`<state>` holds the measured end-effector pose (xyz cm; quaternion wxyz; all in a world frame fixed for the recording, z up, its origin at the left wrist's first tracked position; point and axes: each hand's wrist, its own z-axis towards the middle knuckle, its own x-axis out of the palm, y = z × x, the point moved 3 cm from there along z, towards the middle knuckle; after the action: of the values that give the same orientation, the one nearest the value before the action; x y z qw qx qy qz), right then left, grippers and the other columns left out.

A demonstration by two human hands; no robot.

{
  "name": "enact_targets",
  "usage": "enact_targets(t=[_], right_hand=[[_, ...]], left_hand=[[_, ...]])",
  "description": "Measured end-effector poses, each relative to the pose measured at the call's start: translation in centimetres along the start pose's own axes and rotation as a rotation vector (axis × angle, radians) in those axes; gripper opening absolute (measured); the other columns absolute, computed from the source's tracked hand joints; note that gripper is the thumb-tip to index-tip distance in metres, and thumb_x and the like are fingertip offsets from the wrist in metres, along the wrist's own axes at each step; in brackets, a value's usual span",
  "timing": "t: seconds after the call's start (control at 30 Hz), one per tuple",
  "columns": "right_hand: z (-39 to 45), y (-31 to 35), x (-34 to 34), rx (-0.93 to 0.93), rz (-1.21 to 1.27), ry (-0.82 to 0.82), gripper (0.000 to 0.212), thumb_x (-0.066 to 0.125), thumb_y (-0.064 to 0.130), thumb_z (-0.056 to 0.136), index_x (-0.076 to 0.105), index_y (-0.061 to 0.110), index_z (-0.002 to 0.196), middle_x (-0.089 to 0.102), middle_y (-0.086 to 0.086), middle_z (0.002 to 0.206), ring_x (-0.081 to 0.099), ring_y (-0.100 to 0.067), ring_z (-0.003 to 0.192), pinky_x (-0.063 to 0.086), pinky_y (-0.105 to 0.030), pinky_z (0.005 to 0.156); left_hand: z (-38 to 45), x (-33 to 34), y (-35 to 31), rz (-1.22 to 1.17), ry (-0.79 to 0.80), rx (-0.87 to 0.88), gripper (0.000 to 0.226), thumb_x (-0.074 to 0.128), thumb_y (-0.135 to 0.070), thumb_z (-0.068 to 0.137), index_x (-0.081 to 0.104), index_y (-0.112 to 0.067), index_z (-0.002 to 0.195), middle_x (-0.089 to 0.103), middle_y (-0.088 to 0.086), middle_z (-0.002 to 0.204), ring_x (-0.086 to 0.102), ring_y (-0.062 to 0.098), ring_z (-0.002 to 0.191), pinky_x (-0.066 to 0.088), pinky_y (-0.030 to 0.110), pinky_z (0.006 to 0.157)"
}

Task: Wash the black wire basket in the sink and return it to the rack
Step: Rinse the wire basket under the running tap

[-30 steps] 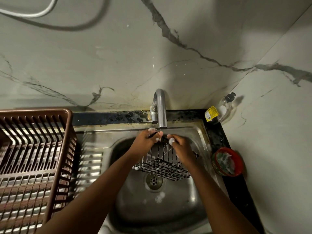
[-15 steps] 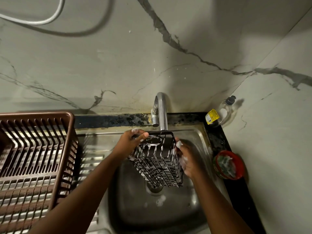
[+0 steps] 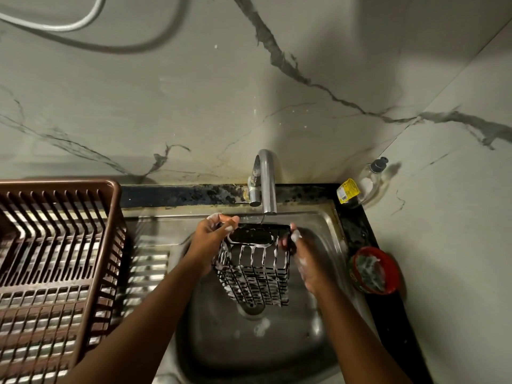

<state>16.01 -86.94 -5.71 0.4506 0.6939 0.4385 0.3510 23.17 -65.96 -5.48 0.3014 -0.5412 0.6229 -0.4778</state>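
Note:
The black wire basket (image 3: 256,268) hangs above the steel sink (image 3: 277,350), streaked with white suds, its top rim just under the tap (image 3: 267,184). A thin stream of water falls from the spout onto the rim. My left hand (image 3: 212,239) grips the basket's upper left corner, fingers curled over the rim. My right hand (image 3: 302,259), soapy, holds the basket's right side with fingers wrapped around the edge. The brown plastic dish rack (image 3: 55,261) stands on the drainboard to the left.
A red bowl (image 3: 375,270) holding a soapy scrubber sits on the dark counter right of the sink. A clear soap bottle (image 3: 363,184) stands in the back right corner. Marble wall tiles rise behind and to the right.
The basket has been turned from lying flat over the drain to hanging upright under the tap. My right hand has shifted to its right side.

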Motion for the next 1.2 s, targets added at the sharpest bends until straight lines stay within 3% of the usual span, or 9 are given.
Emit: enact_targets(t=[0.1,0.2,0.27,0.43,0.6,0.73,0.83,1.0,1.2], right_hand=[[0.7,1.2,0.2,0.014,-0.210,0.013,0.050,0.055,0.046,0.091,0.069,0.002,0.109,0.069,-0.005,0.081,0.064,-0.017,0.081,0.048,-0.030,0.081],[1.0,2.7,0.6,-0.114,-0.561,0.109,0.035,0.065,0.046,0.090,0.070,0.015,0.074,0.065,-0.004,0.067,0.056,-0.014,0.064,0.041,-0.025,0.061],[1.4,3.2,0.9,-0.140,-0.726,0.131,0.028,0.064,0.038,0.093,0.072,0.017,0.075,0.071,0.000,0.067,0.059,-0.009,0.063,0.041,-0.022,0.059],[2.0,3.8,2.5,-0.186,-0.997,0.156,0.028,0.057,0.034,0.097,0.062,0.029,0.070,0.065,0.007,0.065,0.056,0.001,0.058,0.038,-0.020,0.055],[1.9,3.6,4.2,-0.197,-0.990,0.184,0.022,0.056,0.035,0.098,0.068,0.022,0.085,0.065,0.005,0.075,0.060,-0.011,0.070,0.041,-0.023,0.059],[1.7,3.4,3.1,-0.089,-0.806,0.171,0.028,0.056,0.034,0.099,0.065,0.025,0.073,0.069,0.000,0.073,0.065,-0.019,0.068,0.044,-0.025,0.061],[1.3,3.0,2.2,-0.018,-0.664,0.175,0.023,0.055,0.025,0.100,0.070,0.018,0.085,0.063,0.010,0.063,0.056,0.002,0.056,0.039,-0.012,0.052],[1.6,2.5,1.0,0.035,-0.463,0.165,0.017,0.054,0.016,0.101,0.070,0.014,0.095,0.067,0.000,0.080,0.049,0.007,0.055,0.037,-0.008,0.052],[2.1,2.5,-0.6,0.067,-0.483,0.121,0.025,0.058,0.027,0.098,0.075,0.016,0.083,0.067,-0.006,0.083,0.047,-0.011,0.069,0.035,-0.023,0.059]], left_hand=[[-0.3,0.8,-0.1,0.018,0.007,0.034,0.032,0.062,-0.018,0.097,0.059,0.013,0.105,0.072,0.017,0.091,0.070,0.014,0.078,0.054,0.020,0.063],[-0.3,1.0,-0.4,0.052,-0.010,0.054,0.033,0.065,-0.026,0.095,0.062,0.006,0.103,0.070,0.026,0.101,0.070,0.032,0.093,0.057,0.039,0.082],[-0.2,1.3,-0.6,0.093,-0.013,0.056,0.030,0.066,-0.029,0.095,0.064,0.000,0.101,0.071,0.023,0.099,0.068,0.036,0.099,0.054,0.048,0.090],[0.0,1.8,-1.0,0.153,-0.033,0.085,0.024,0.067,-0.030,0.094,0.066,-0.006,0.097,0.075,0.015,0.092,0.073,0.030,0.091,0.058,0.046,0.083],[0.1,2.0,-1.0,0.194,-0.039,0.113,0.023,0.067,-0.035,0.094,0.066,-0.012,0.096,0.073,0.014,0.092,0.070,0.034,0.093,0.054,0.057,0.090],[-0.1,2.1,-1.4,0.161,-0.008,0.121,0.021,0.061,-0.034,0.097,0.064,-0.015,0.106,0.073,0.011,0.097,0.072,0.027,0.093,0.061,0.041,0.083],[0.0,1.5,-1.6,0.197,0.034,0.162,0.024,0.059,-0.029,0.099,0.066,-0.006,0.104,0.073,0.016,0.097,0.072,0.023,0.093,0.060,0.029,0.079],[0.2,0.6,-0.9,0.295,0.090,0.171,0.022,0.059,-0.029,0.100,0.073,-0.013,0.102,0.077,0.008,0.096,0.074,0.024,0.094,0.058,0.045,0.089],[0.1,1.1,-0.7,0.315,0.122,0.197,0.023,0.058,-0.029,0.101,0.072,-0.020,0.117,0.077,0.000,0.105,0.071,0.014,0.102,0.056,0.038,0.094]])
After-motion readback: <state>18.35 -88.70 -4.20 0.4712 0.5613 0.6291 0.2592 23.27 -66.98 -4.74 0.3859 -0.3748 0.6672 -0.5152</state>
